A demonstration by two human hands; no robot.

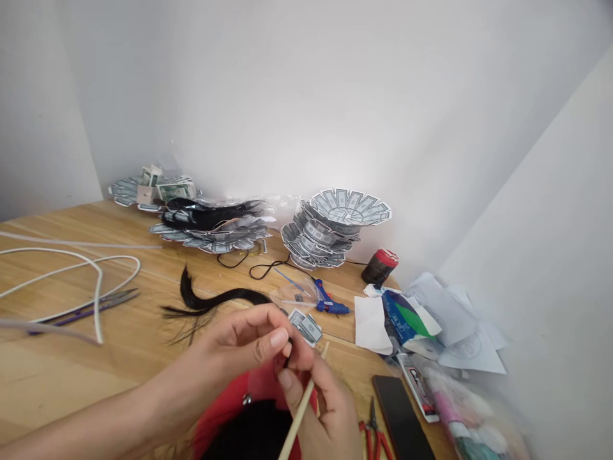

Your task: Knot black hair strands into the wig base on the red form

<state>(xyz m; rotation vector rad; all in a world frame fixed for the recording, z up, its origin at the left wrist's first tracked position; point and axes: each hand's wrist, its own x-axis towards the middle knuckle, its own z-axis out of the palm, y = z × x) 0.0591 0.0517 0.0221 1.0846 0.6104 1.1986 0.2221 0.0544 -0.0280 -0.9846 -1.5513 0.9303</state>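
Observation:
My left hand pinches a small black piece, which looks like the end of a black hair strand that trails left over the table. Against it, my right hand has its fingertips at the same black piece. A pale wooden stick is held in my right hand, slanting up to the right between thumb and fingers. Just behind the hands lie small printed paper notes. Below them, a red and black surface shows close to my body. My fingers partly hide the black piece.
A blue glue gun lies behind my hands. Stacked paper-note fans stand near the wall. At right are a phone, red-handled pliers, papers and bags. White tubing and scissors lie at left.

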